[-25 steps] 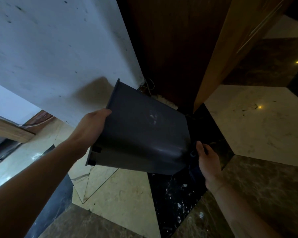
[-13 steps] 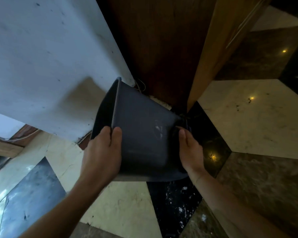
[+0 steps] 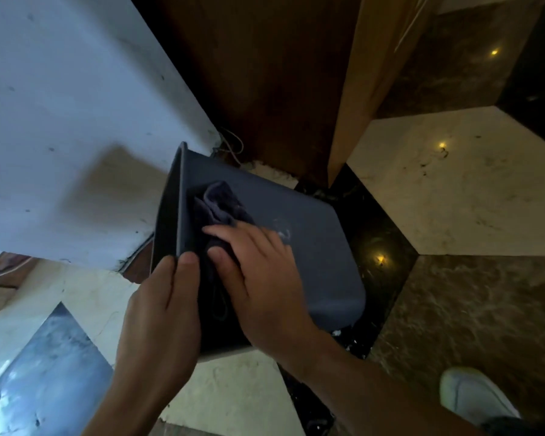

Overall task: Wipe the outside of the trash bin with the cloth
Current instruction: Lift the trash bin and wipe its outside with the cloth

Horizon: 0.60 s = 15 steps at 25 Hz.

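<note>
A dark grey plastic trash bin [image 3: 309, 247] is held tilted on its side above the floor, with its open rim toward the left and its base toward the right. My left hand [image 3: 161, 313] grips the rim, thumb on the outer wall. My right hand [image 3: 258, 278] lies flat on the bin's upper side and presses a dark blue-grey cloth [image 3: 219, 206] against it. The cloth bunches up beyond my fingertips, close to the rim. A small pale smear [image 3: 282, 232] shows on the wall just right of my fingers.
A white wall [image 3: 76, 121] stands close on the left, and a dark wooden door [image 3: 265, 73] with a lighter frame [image 3: 353, 105] is behind the bin. The floor is polished marble in beige, black and brown tiles. My white shoe [image 3: 472, 398] shows at the lower right.
My right hand has come from the bin's base end up onto its upper side, with the cloth now under it. My left hand has shifted its grip along the rim. The bin turned slightly.
</note>
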Available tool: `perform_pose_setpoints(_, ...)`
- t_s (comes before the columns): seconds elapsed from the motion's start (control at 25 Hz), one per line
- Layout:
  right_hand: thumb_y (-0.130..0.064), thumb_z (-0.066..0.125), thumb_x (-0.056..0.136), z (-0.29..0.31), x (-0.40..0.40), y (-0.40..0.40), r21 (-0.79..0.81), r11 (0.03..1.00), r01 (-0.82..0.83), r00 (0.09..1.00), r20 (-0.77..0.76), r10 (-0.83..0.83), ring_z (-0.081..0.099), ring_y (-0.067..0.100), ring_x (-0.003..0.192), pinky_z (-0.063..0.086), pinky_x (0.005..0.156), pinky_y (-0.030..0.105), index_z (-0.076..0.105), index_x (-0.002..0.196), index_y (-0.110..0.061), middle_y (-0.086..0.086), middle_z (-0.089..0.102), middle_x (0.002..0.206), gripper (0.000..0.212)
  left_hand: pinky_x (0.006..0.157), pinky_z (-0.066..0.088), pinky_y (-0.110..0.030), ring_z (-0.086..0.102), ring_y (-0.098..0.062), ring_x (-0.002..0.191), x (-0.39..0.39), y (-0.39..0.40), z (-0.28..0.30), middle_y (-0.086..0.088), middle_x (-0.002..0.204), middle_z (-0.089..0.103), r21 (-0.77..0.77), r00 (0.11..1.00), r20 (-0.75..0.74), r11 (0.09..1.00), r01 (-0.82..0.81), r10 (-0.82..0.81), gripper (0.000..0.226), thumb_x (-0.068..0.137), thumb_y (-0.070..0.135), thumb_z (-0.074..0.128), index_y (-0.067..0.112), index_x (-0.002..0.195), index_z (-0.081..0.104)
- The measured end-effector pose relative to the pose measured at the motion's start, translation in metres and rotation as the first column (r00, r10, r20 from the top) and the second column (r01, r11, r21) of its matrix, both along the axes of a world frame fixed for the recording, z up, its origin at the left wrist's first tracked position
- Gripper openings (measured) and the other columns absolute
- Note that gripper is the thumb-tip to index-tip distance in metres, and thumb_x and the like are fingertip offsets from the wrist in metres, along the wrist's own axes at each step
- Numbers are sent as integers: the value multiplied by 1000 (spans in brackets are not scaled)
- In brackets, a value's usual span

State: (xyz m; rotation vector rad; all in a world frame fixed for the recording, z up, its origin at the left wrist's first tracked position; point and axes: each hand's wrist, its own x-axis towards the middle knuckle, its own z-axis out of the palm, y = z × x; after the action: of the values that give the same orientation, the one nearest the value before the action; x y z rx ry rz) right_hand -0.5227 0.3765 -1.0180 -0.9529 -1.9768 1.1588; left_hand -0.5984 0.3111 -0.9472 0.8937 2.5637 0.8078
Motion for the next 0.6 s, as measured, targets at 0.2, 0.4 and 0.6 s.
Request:
perform_pose_setpoints(0.2,-51,39,99,-32,-8,26,4,997,-83,979,189,81,41,20,116,34,88,41,57,124,-36,-12,54,133,34,26,43,-24,59,-18,51,-7,-27,-10,-19,73,63,-31,964,186,982,-187,190,43,96,43,41,12,73,61)
perform_pose_setpoints(0.4,-48,40,99,-79,14,75,-60,996,67,935,353,-42,41,28,113,35,88,44,55,123,-32,-2,50,129,33,31,49,-51,58,-34,61,-1,-26,-3,-17,71,59,-55,962,199,983,-177,185,45,94,50,39,15,73,60)
perform_pose_setpoints(0.6,-38,42,101,-118,55,111,-244,916,320,899,383,-212,48,33,117,41,92,41,56,123,-19,11,52,127,32,47,48,-52,57,-39,60,1,-15,3,-17,64,58,-9,996,82,1000,-22,22,51,95,47,37,3,81,58)
